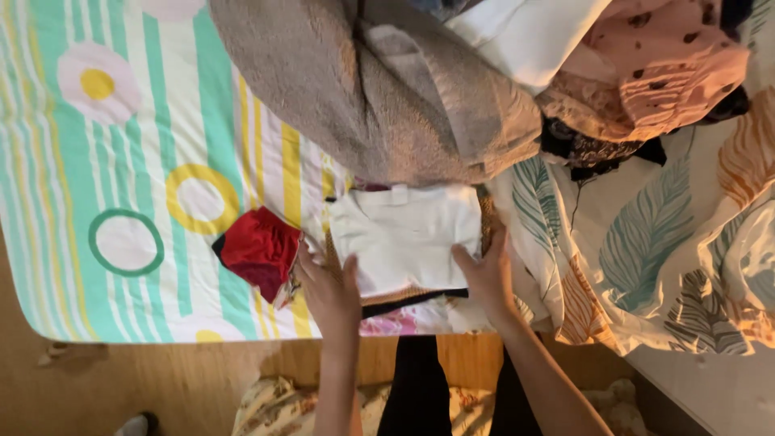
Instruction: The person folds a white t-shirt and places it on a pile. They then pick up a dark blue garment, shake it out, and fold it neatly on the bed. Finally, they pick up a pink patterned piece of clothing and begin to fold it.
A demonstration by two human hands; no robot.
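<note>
**White cloth pressed flat on the bed**

Wood floor point(161, 387) down low, nearest of all. Just past it, at the near edge of the bed, a folded white cloth point(404, 234), square and smooth, sitting on top of a small stack with a dark edge and a tan edge peeking out below. Left hand point(331, 291) open and flat, fingers resting on the left side of the white cloth, gripping nothing. Right hand point(484, 274) open too, fingers spread along the right side, pressing and not pinching.

Looks like the smoothing part of folding, with the fold already made. For a lift from here: fingers slid under both sides, stack kept level, so nothing slips apart.

Beside the left hand, a crumpled red cloth point(260, 249), soft and bunched. Under it all, a striped sheet point(121, 161) in green, yellow and white, with rings and dots. To the right, a puffy leaf-print cover point(646, 234). Farther back, a big fuzzy grey-brown blanket point(371, 97) in a heap, touching the far edge of the white cloth. Farthest, a pink spotted cloth point(678, 64) and some black lace point(589, 153), all jumbled.
</note>
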